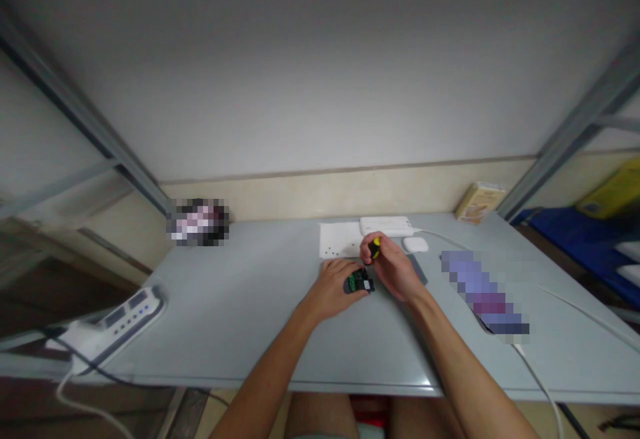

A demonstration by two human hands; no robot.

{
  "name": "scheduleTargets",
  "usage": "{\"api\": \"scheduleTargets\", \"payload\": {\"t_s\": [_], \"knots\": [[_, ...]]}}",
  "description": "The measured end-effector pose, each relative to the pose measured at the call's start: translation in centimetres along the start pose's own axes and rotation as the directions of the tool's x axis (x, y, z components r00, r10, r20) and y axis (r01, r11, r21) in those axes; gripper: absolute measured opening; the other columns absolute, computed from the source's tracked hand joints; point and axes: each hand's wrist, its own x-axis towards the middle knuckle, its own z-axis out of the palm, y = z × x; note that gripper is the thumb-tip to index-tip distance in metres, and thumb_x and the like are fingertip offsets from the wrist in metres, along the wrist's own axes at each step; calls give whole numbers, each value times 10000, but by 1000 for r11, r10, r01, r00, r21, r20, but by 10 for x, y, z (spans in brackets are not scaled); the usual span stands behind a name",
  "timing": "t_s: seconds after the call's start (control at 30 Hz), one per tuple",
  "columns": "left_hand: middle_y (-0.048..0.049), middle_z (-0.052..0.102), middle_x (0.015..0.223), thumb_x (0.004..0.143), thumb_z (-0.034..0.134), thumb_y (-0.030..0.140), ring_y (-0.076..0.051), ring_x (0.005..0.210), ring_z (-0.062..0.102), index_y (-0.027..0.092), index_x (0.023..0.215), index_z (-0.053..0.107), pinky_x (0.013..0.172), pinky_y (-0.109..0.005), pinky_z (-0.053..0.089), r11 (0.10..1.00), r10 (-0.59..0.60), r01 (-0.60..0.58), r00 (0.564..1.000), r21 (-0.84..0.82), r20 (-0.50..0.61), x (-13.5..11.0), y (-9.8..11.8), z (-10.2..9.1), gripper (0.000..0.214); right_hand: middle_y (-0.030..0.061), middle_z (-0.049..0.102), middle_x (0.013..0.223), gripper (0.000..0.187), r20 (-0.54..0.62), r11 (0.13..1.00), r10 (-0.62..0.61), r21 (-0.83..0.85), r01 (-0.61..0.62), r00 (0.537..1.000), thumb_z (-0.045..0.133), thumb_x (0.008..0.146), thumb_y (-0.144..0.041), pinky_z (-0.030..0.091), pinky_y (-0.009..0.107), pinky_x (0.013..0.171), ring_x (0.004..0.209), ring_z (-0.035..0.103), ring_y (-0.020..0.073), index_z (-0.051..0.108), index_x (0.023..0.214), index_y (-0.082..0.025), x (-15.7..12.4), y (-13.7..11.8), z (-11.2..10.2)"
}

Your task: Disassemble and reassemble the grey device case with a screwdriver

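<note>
My left hand rests on the grey table and pinches a small black device with a green circuit board, holding it steady. My right hand is closed round a screwdriver with a yellow and black handle, held upright with its tip pointing down onto the device. Both hands meet just in front of a white sheet of paper that carries a few tiny dark specks, perhaps screws.
A white box and a white mouse-like object with a cable lie behind my hands. A power strip sits at the left edge, a tan carton at the back right. Metal shelf posts flank the table.
</note>
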Motion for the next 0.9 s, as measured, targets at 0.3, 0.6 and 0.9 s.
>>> {"api": "scheduleTargets", "payload": {"t_s": [0.3,0.6,0.9], "knots": [[-68,668,1298,837,777,386,-270,1263,574,266,1270,605,1108,-482,398,1000,6,-6,1000,8,-4,0,-1,0,481,-19,571,751,410,19,992,-76,-95,78,997,783,771,-573,382,277,584,604,495,131,551,860,-247,-2,4,-1],[-66,671,1291,847,767,395,-265,1236,583,254,1238,621,1097,-458,398,1000,2,-2,1000,10,7,1,1,-2,440,-35,429,641,399,-65,988,-137,-82,131,988,560,919,-635,332,285,564,567,380,133,547,827,-247,5,11,2],[-84,680,1265,817,794,398,-287,1233,589,237,1225,629,1093,-472,412,1000,-1,1,1000,17,-17,1,-3,2,468,-25,486,657,396,49,961,-145,-229,152,988,581,931,-592,333,277,566,588,430,126,541,780,-228,11,12,10]]}}
